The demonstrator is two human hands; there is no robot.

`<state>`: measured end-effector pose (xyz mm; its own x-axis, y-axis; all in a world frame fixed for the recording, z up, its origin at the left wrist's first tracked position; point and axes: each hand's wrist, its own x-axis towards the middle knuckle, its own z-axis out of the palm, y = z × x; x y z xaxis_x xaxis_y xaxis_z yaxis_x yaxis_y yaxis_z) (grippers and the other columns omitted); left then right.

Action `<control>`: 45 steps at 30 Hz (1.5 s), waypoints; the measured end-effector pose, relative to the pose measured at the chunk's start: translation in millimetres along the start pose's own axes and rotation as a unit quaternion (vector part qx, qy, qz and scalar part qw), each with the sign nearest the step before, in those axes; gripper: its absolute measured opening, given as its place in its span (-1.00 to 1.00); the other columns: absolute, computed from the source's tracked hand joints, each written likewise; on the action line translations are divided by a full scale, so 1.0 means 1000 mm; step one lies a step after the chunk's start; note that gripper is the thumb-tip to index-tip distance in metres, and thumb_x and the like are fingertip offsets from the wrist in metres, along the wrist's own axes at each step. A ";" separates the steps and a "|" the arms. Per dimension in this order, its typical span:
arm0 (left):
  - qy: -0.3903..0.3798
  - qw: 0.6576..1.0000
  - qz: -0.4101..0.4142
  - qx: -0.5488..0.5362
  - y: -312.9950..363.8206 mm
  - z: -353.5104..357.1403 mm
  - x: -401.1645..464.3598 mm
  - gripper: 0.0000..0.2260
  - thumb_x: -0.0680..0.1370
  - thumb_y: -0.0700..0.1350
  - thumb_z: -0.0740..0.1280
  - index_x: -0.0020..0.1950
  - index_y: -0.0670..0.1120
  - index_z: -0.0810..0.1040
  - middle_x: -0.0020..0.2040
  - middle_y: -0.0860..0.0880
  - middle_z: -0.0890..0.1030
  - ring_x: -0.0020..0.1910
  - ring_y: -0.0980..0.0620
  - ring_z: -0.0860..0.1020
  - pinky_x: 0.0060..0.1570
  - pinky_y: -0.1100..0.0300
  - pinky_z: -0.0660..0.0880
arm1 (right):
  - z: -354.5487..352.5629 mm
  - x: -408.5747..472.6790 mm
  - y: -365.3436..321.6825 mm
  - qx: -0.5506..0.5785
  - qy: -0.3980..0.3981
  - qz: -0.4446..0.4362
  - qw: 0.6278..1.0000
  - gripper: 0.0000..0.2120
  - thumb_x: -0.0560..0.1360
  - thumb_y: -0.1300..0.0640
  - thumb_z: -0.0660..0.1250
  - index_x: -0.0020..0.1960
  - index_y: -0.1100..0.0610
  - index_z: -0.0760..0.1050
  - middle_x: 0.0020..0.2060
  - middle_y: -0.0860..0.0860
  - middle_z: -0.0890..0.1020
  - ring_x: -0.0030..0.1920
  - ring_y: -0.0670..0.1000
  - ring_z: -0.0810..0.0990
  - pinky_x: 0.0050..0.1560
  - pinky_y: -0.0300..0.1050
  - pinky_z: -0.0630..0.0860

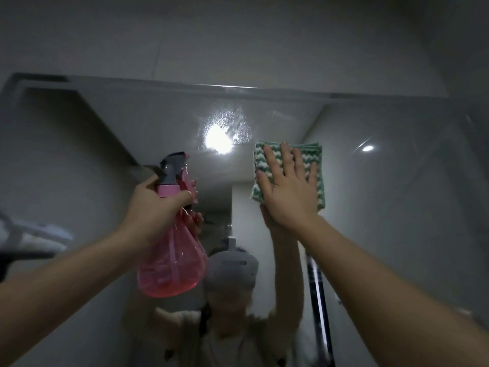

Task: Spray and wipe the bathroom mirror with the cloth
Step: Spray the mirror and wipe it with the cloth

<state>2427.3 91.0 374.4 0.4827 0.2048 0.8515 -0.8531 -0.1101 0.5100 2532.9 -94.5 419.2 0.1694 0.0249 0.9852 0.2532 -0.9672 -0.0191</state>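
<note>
On mirror (pixel 397 194): one cloth (pixel 264 165).

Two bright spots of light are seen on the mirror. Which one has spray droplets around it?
The larger bright spot, left of the cloth, above the spray bottle; speckled droplets surround it. The smaller spot, right of the cloth, has only a thin streak.

Cloth (pixel 288 173) on seemingly wet mirror (pixel 397 181)
</note>
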 end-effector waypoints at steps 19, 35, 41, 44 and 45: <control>0.062 0.991 0.053 0.107 0.016 -0.095 0.040 -0.80 0.42 -0.37 0.38 0.03 -0.28 0.53 -0.51 -0.03 0.59 -0.61 0.21 0.50 -0.61 0.42 0.38 | 0.022 0.061 -0.187 0.021 -0.022 -0.138 0.990 -0.44 0.60 -0.23 -0.17 0.54 -0.11 -0.21 0.53 0.03 -0.20 0.51 0.08 -0.28 0.40 0.18 -0.42; 0.029 0.995 0.070 0.071 0.033 0.014 0.091 -0.79 0.42 -0.33 0.37 0.03 -0.21 0.55 -0.13 -0.14 0.62 -0.37 0.15 0.60 -0.44 0.31 0.51 | -0.021 0.120 0.015 -0.007 -0.003 -0.120 0.993 -0.47 0.60 -0.25 -0.14 0.51 -0.22 -0.20 0.54 -0.07 -0.16 0.53 -0.04 -0.19 0.47 0.09 -0.30; 0.014 0.995 0.049 0.084 0.029 0.019 0.097 -0.84 0.40 -0.31 0.39 -0.09 -0.11 0.54 -0.09 -0.19 0.64 -0.07 -0.15 0.64 -0.24 0.10 0.52 | -0.025 0.122 0.044 -0.014 0.007 -0.083 0.996 -0.46 0.59 -0.26 -0.16 0.51 -0.21 -0.22 0.54 -0.07 -0.16 0.53 -0.03 -0.19 0.48 0.12 -0.28; 0.022 0.997 0.046 0.066 0.032 0.006 0.099 -0.86 0.42 -0.38 0.33 -0.14 -0.15 0.53 -0.24 -0.11 0.62 -0.36 0.13 0.64 -0.48 0.31 0.47 | -0.022 0.126 0.027 0.007 0.020 -0.018 1.000 -0.46 0.60 -0.22 -0.17 0.53 -0.16 -0.21 0.54 -0.02 -0.16 0.53 0.02 -0.20 0.47 0.17 -0.29; 0.027 0.997 0.047 0.061 0.035 0.002 0.099 -0.86 0.43 -0.39 0.31 -0.15 -0.17 0.53 -0.29 -0.08 0.61 -0.47 0.19 0.59 -0.54 0.36 0.44 | -0.021 0.128 0.016 0.017 0.020 0.009 1.000 -0.46 0.61 -0.21 -0.17 0.54 -0.14 -0.22 0.54 0.00 -0.17 0.53 0.06 -0.22 0.46 0.19 -0.30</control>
<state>2445.7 105.8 476.3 0.3872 0.2392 0.8904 -0.8621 -0.2484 0.4416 2538.6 -112.0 549.0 0.1353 -0.0031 0.9908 0.2829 -0.9583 -0.0416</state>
